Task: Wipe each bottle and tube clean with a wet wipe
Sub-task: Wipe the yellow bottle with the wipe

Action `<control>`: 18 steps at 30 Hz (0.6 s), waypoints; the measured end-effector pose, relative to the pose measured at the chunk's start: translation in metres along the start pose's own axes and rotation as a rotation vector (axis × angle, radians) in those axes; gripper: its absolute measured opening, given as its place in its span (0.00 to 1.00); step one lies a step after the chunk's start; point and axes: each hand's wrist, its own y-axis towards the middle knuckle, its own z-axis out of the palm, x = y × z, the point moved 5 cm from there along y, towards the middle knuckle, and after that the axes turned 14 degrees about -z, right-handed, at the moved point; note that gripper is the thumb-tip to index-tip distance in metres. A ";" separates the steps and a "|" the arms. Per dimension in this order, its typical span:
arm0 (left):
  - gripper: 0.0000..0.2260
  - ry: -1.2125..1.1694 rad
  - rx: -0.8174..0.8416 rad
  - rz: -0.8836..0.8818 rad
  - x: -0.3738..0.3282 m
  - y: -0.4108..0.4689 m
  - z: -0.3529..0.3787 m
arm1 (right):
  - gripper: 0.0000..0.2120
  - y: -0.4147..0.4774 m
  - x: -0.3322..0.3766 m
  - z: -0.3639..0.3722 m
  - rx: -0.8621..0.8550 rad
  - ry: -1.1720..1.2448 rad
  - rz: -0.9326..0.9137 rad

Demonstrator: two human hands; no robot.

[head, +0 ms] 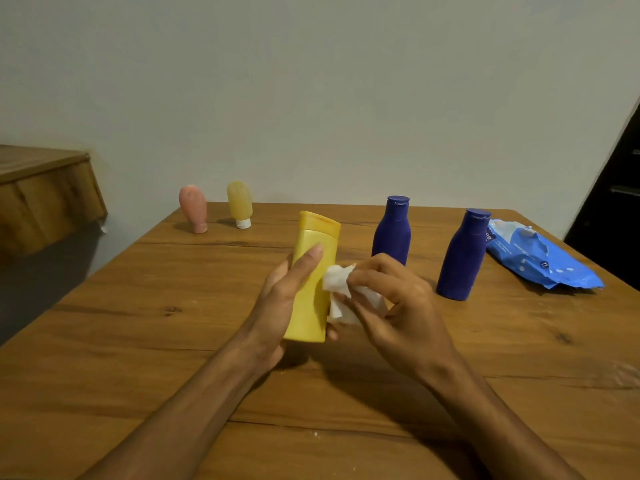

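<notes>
Five containers share the wooden table [173,341]. At 2 o'clock lies the blue wet-wipe pack [540,261], with two dark blue bottles [391,233] [462,258] upright at 1 o'clock. At the centre, the left hand [280,292] grips the yellow bottle [307,320], its fingers pressed together along the front. A pink tube [193,209] and a yellow tube [239,204] stand cap-down at 11 o'clock. The right hand [398,306] pinches a crumpled wet wipe [337,280] against the bottle's 3 o'clock side. Wet plastic turns slick, so a hard sideways rub could twist the bottle loose and topple the nearer blue bottle.
</notes>
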 end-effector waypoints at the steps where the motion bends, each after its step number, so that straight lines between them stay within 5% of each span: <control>1: 0.26 -0.001 -0.034 0.027 -0.002 -0.001 -0.001 | 0.06 0.001 -0.001 -0.003 -0.051 0.004 0.008; 11: 0.16 0.253 -0.209 0.207 -0.023 0.013 -0.007 | 0.07 0.001 -0.011 -0.010 -0.155 0.011 0.166; 14: 0.21 0.277 -0.228 0.174 -0.027 0.029 -0.011 | 0.07 0.000 -0.019 -0.012 -0.177 -0.001 0.269; 18: 0.12 0.271 -0.212 0.118 -0.027 0.055 -0.016 | 0.08 0.001 -0.033 -0.012 -0.140 -0.036 0.415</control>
